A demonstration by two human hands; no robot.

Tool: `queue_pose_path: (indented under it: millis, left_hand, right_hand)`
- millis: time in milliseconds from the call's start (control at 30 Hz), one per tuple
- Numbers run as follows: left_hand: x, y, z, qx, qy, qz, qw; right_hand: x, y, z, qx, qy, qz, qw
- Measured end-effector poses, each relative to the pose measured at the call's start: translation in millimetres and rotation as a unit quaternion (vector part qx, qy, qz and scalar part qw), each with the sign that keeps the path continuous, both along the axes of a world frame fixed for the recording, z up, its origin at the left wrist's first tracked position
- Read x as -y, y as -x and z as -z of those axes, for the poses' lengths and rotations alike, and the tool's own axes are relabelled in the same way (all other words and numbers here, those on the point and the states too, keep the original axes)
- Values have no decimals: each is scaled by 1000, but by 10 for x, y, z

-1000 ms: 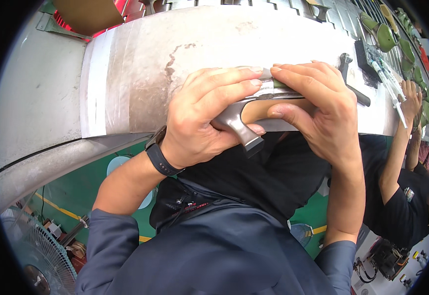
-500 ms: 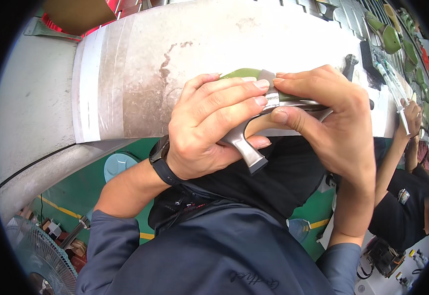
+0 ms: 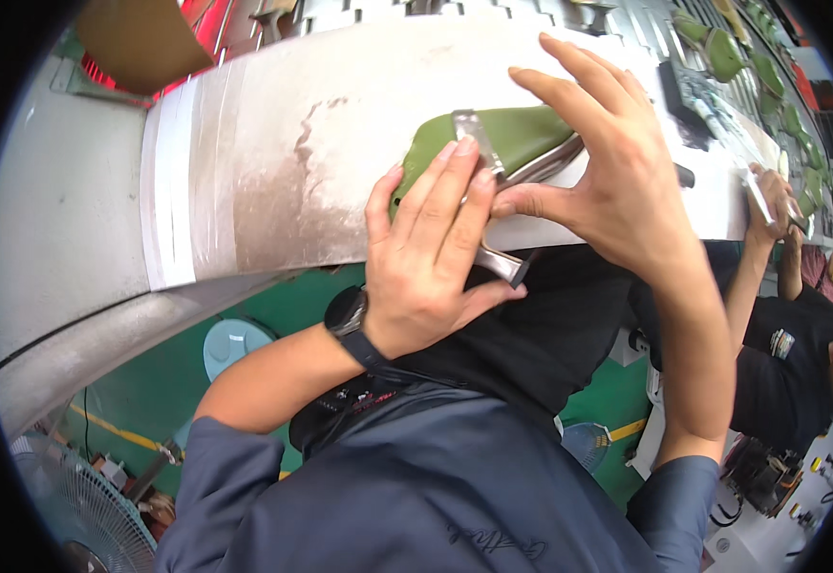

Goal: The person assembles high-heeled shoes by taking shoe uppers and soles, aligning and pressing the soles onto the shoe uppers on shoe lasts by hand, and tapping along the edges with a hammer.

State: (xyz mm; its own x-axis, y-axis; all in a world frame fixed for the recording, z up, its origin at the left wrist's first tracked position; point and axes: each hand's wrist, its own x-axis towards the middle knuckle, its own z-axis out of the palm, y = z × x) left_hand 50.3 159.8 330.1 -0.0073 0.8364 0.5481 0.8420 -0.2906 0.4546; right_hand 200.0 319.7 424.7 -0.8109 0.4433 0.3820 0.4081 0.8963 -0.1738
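A high-heeled shoe (image 3: 528,134) with a green inner sole, a shiny silver band and a silver heel tipped in black lies across the near edge of the white worktop. My left hand (image 3: 426,239), with a dark watch at the wrist, holds it: the fingers lie along the sole and band, the thumb by the heel. Much of the shoe's rear is hidden under this hand. My right hand (image 3: 617,162) is open over the toe end, its fingers spread and raised. Its thumb is close to the silver band; whether they touch I cannot tell.
The pale, stained worktop (image 3: 273,105) runs sideways before me. A dark block (image 3: 681,100) and clear syringes (image 3: 722,124) are to the right, near a co-worker's hand (image 3: 770,196). Green shoes (image 3: 722,53) stand on a rack at the far right. A fan (image 3: 82,497) stands lower left.
My right hand has let go of the shoe, its fingers lifting and spreading. The shoe has turned and lowered toward the worktop, showing more green. My left hand has shifted slightly right.
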Motion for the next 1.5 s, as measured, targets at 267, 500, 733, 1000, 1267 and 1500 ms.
queue_pose_path:
  millis: [267,500,733,1000,1267,1500]
  left_hand:
    - [-429,176,-467,38,55,92,993]
    - [-963,55,-522,60,136,160,976]
    - [-1004,58,-597,75,153,168,971]
    - [-1040,90,-583,56,164,183,968]
    - [-1062,103,-589,59,168,189,966]
    - [-1008,110,-577,54,170,176,968]
  right_hand:
    - [-521,-1355,576,-105,172,133,970]
    - [-93,-1080,391,18,81,247,965]
    - [194,-906,255,-437,397,78,804]
    - [-194,-620,61,-368,499,100,779]
    - [-682,-504,47,-366,504,150,768]
    - [66,-680,116,-332,426,62,839]
